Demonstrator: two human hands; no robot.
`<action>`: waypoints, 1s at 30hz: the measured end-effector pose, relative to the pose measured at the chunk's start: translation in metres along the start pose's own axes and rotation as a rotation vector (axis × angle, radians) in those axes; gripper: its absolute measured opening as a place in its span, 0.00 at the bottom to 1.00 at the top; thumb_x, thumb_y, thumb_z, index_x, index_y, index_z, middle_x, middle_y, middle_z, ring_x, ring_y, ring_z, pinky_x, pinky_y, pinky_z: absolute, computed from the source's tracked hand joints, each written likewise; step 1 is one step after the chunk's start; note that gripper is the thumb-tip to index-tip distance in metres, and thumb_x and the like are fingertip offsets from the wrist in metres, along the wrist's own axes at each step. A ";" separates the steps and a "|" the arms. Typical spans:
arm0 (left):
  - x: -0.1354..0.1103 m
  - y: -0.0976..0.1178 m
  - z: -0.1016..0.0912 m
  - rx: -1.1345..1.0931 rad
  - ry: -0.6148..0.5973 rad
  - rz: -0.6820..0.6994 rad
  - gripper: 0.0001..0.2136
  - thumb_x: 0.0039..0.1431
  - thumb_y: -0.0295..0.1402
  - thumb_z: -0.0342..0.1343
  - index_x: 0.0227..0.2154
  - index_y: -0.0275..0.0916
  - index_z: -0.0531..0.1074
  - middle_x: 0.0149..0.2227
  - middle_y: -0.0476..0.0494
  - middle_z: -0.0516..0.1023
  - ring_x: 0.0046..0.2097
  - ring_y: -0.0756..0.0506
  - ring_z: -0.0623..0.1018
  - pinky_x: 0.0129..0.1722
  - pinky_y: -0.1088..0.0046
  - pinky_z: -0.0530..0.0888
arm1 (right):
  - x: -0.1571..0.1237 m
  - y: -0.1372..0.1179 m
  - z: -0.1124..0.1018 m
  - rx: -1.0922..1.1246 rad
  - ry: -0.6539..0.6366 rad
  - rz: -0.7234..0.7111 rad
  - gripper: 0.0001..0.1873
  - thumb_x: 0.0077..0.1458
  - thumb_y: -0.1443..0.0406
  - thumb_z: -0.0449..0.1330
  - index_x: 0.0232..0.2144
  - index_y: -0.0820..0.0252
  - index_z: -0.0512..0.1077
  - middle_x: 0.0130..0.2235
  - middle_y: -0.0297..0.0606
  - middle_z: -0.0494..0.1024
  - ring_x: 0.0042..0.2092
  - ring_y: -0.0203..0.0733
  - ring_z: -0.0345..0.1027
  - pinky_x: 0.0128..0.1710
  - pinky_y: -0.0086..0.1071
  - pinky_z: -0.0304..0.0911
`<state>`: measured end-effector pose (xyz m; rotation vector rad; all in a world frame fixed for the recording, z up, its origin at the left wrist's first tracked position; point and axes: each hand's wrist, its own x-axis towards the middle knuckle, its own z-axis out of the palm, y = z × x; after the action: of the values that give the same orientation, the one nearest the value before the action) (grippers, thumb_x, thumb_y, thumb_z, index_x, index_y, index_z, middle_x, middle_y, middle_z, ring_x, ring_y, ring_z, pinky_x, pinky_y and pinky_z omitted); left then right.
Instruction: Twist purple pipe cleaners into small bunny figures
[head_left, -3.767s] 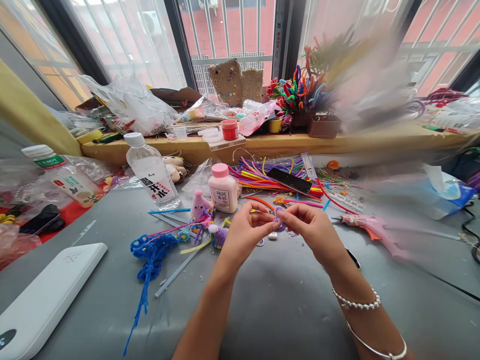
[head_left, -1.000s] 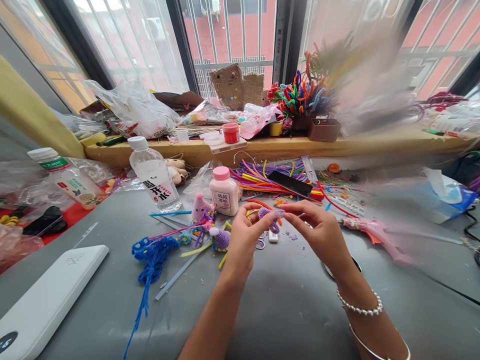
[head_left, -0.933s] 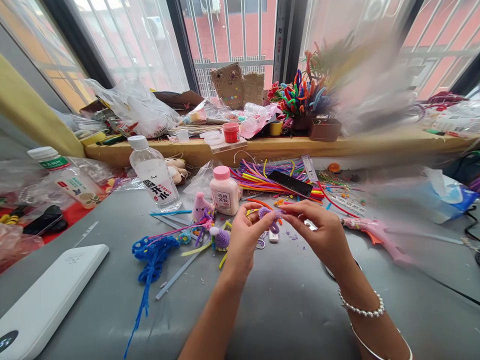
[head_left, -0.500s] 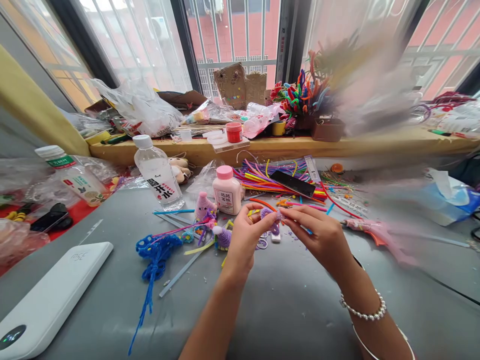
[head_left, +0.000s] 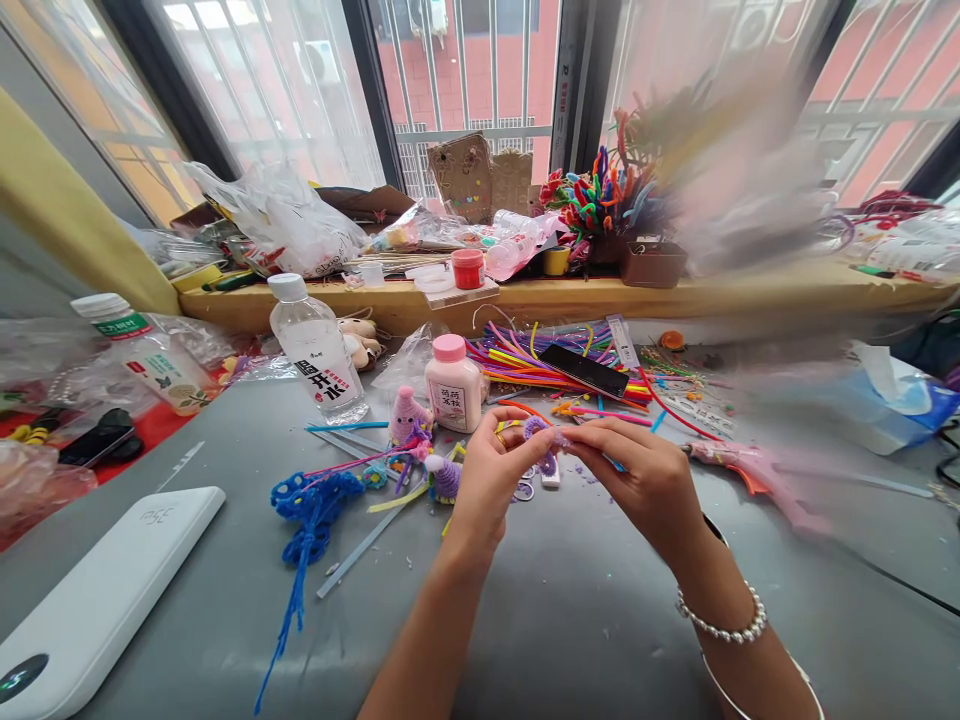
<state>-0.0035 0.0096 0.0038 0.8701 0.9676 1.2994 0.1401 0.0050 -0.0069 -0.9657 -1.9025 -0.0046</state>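
Note:
Between my hands, above the middle of the table, is a small curled purple pipe cleaner piece (head_left: 537,430). My left hand (head_left: 487,485) pinches it from the left, thumb on top. The fingertips of my right hand (head_left: 637,475) close on its right end. Fingers partly cover the piece. Just left of my left hand lies a small purple-and-white fuzzy figure (head_left: 447,478), and behind it stands a pink fuzzy figure (head_left: 407,415). Under the hands are purple rings (head_left: 524,491) and a small white block (head_left: 551,480).
A pink-capped bottle (head_left: 455,390) and a clear water bottle (head_left: 318,350) stand behind the figures. A phone (head_left: 585,370) rests on colourful pipe cleaners (head_left: 510,375). A pink glue gun (head_left: 772,485) lies right, blue yarn (head_left: 307,515) and a white power bank (head_left: 127,600) left.
The purple piece has turned slightly between my fingers, and my right fingertips have shifted a little. Both hands keep their hold; the table items look unchanged.

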 end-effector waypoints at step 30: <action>0.000 0.002 -0.002 -0.068 0.012 -0.077 0.20 0.36 0.29 0.65 0.33 0.37 0.62 0.21 0.51 0.74 0.23 0.54 0.72 0.25 0.80 0.64 | 0.001 -0.003 0.000 0.179 0.006 0.059 0.10 0.52 0.70 0.56 0.35 0.53 0.75 0.32 0.36 0.79 0.32 0.39 0.72 0.34 0.33 0.69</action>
<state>-0.0065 0.0094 0.0048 0.7670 0.9521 1.2660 0.1376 0.0037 -0.0052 -0.8986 -1.8342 0.1941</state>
